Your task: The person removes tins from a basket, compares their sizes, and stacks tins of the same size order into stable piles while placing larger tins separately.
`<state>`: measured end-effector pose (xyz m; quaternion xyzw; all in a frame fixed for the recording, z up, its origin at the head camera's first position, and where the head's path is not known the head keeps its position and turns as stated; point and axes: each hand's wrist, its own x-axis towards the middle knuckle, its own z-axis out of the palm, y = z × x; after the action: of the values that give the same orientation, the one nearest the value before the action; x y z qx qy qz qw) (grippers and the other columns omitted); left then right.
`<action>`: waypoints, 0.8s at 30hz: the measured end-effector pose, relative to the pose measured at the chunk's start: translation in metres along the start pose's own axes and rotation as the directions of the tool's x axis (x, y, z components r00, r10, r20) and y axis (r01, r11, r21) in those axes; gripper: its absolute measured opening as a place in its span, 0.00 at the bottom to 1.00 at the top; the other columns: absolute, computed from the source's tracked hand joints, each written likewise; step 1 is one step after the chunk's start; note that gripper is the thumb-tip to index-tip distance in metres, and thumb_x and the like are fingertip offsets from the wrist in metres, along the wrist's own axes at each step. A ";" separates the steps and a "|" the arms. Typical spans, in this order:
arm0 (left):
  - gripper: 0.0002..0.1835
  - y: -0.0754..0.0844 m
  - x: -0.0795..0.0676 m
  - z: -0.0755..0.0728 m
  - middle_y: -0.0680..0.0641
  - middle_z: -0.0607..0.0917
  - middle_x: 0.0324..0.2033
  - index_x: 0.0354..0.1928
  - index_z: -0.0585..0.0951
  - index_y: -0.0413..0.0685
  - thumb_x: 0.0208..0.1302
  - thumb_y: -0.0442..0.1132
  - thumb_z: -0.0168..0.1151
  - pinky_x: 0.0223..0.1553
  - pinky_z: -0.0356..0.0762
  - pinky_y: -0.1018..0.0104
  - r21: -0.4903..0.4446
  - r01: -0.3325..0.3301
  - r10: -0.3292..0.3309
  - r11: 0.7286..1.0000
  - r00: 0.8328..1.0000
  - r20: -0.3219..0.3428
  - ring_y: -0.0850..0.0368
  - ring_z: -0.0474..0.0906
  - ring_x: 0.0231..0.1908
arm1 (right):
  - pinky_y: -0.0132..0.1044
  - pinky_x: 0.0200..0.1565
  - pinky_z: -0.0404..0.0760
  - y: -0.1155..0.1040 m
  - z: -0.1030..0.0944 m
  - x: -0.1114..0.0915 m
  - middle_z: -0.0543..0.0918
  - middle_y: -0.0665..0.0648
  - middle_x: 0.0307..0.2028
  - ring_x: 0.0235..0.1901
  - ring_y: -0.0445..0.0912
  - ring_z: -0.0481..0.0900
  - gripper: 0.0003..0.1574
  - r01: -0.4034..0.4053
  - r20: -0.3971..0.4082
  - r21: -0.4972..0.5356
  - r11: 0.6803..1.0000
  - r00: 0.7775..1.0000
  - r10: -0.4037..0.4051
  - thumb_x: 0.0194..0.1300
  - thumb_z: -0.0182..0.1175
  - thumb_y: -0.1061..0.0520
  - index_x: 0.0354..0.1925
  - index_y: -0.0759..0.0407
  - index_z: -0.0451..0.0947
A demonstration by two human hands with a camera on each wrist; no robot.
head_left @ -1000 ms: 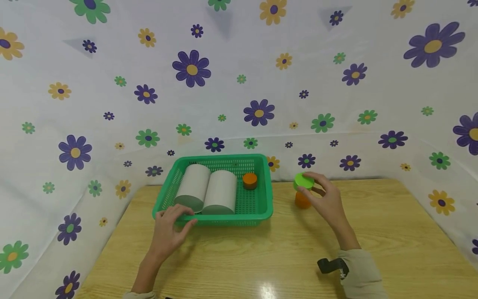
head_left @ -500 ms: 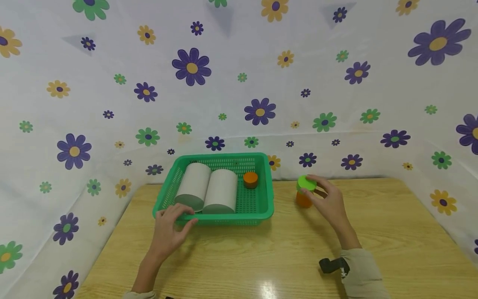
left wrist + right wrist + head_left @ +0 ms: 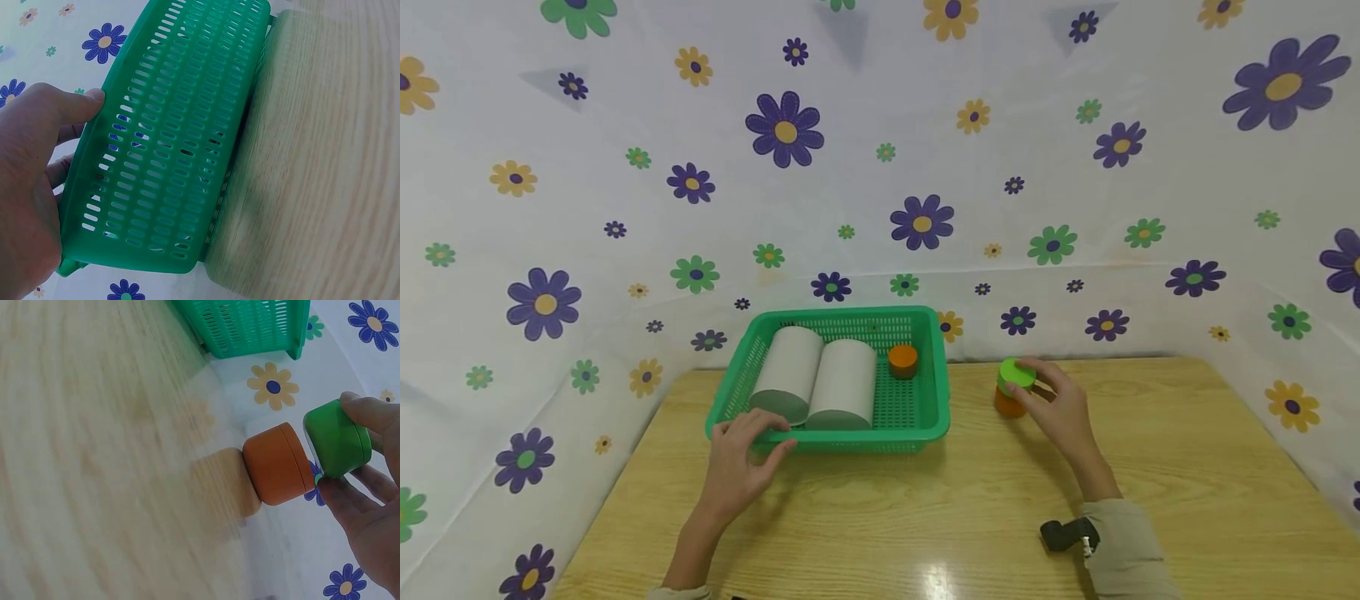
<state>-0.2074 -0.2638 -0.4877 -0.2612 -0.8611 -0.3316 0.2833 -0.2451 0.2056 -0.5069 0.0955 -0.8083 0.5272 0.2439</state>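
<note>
Green cylinder (image 3: 1016, 376) is sitting lower than a second ago, closer over the orange cylinder (image 3: 1010, 404), and my right hand (image 3: 1063, 408) is coming down with it. Right thumb and fingers are pinching its sides, spread just to its width. Orange cylinder is standing on the table (image 3: 857, 517), right below those fingertips; right wrist view is showing a narrow gap between the two pieces, so not touching. My left hand (image 3: 741, 467) is staying on the green basket (image 3: 880, 436): fingers are hooking over the near rim, thumb is bearing on its outer side, opening only about the rim's thickness. Just past the left fingers, two white rounded blocks (image 3: 846, 379) are lying side by side in the basket. Second orange piece (image 3: 902, 362) is resting in there too, right of the left fingertips and farther out. Flowered cloth (image 3: 850, 192) is hanging beyond both hands. Black mount (image 3: 1060, 536) is sitting at my right cuff, nearer me than the fingers.
</note>
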 end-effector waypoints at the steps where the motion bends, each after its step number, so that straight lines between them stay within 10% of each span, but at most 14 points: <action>1: 0.10 0.000 0.000 0.000 0.55 0.85 0.38 0.40 0.85 0.47 0.57 0.36 0.76 0.47 0.56 0.47 -0.001 -0.001 0.001 1.000 1.000 -0.001 0.53 0.79 0.41 | 0.31 0.53 0.79 0.001 0.000 0.000 0.80 0.65 0.58 0.59 0.61 0.79 0.26 -0.002 0.000 -0.001 1.000 1.000 0.002 0.65 0.72 0.63 0.60 0.66 0.79; 9: 0.10 0.001 0.000 0.001 0.56 0.86 0.39 0.40 0.85 0.49 0.58 0.36 0.77 0.47 0.55 0.47 -0.001 0.000 0.000 1.000 1.000 0.004 0.54 0.78 0.42 | 0.26 0.52 0.77 0.004 0.000 -0.001 0.80 0.66 0.58 0.58 0.61 0.79 0.26 -0.030 0.006 -0.026 0.999 1.000 0.031 0.65 0.71 0.63 0.60 0.68 0.78; 24: 0.10 0.003 0.000 0.001 0.56 0.86 0.38 0.39 0.85 0.48 0.57 0.35 0.77 0.46 0.56 0.49 0.008 0.002 -0.002 1.000 1.000 -0.008 0.53 0.79 0.42 | 0.49 0.54 0.79 0.006 0.000 0.000 0.81 0.68 0.57 0.58 0.65 0.80 0.26 -0.043 0.026 -0.051 0.998 0.999 0.044 0.65 0.72 0.62 0.58 0.69 0.79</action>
<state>-0.2053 -0.2610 -0.4868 -0.2580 -0.8616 -0.3292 0.2874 -0.2472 0.2078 -0.5115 0.0791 -0.8265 0.5105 0.2237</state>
